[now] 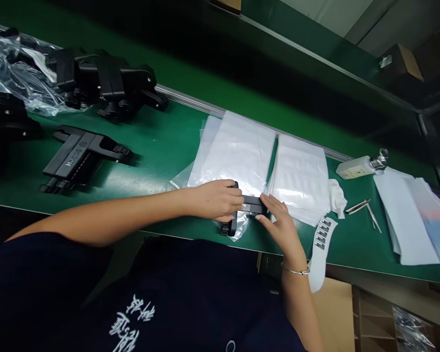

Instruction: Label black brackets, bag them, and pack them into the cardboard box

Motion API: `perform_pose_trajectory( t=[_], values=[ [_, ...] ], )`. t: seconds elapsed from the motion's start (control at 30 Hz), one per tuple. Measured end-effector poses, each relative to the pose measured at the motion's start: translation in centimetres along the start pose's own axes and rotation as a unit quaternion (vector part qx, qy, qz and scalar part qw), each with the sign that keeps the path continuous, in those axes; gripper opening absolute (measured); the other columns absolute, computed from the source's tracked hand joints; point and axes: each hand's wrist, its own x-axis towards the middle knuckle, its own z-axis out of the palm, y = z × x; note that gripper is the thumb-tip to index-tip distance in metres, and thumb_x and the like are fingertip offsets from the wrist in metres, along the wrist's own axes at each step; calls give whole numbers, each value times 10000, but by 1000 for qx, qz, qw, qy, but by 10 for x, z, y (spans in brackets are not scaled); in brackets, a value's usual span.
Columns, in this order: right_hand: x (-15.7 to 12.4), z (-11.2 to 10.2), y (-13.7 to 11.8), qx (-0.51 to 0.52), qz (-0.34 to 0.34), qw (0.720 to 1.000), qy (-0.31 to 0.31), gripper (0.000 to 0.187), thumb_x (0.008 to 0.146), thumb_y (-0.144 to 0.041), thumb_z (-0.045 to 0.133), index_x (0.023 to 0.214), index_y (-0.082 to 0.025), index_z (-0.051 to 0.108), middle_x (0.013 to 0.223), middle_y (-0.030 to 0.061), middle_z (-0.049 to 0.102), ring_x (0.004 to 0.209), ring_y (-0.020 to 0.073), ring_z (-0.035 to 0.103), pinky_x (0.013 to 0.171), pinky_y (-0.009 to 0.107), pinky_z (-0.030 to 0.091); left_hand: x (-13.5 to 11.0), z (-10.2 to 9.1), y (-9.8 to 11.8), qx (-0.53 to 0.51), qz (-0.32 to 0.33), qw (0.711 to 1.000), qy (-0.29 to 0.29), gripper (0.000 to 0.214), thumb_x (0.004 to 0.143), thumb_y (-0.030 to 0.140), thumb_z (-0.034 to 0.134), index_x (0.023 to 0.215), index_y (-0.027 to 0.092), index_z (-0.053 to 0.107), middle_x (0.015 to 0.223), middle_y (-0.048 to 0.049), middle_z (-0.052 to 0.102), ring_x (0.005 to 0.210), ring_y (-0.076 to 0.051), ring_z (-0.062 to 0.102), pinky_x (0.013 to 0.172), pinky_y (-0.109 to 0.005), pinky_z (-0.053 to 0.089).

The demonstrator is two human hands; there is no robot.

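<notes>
My left hand [218, 199] is closed around a black plastic part [250, 207] that lies partly inside a clear plastic bag [242, 226] at the near edge of the green bench [161, 146]. My right hand [280, 226] pinches the right end of the same part with its fingertips. A silver bracelet sits on my right wrist. Just behind my hands lie two stacks of clear plastic bags [238, 149], the second stack [300, 178] to the right of the first.
A black bracket [78, 159] lies at left, with more black parts [106, 83] and crumpled plastic wrap [18, 73] behind. At right are a white label strip [320, 244], tweezers [363, 208], a small bottle [359, 167] and white sheets [410, 215].
</notes>
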Motion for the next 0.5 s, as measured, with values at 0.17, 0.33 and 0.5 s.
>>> perform_pose_trajectory(
  t=[0.17,0.33,0.5],
  values=[
    [2,8,2,-74,-6,997,7,385,920,-398,556,1294,-311,579,1353,55,600,1315,288,488,1140,630,187,31,-5,-6,24,141,987,-69,152,865,325,606,834,202,690,820,-46,679,836,-195,576,762,-321,362],
    [8,4,3,-79,-41,996,-18,488,904,-388,574,1374,-288,493,1374,87,570,1291,297,497,1124,611,251,33,-8,-7,-16,80,994,-79,207,886,341,588,992,203,698,841,-56,673,849,-203,578,792,-319,379],
    [7,5,-4,-26,-136,990,-19,494,912,-353,564,1391,-285,465,1289,92,605,1193,276,552,1060,531,405,-3,-14,-6,-132,-277,936,172,333,964,290,406,1206,200,618,839,-35,640,809,-184,587,748,-307,451]
  ],
)
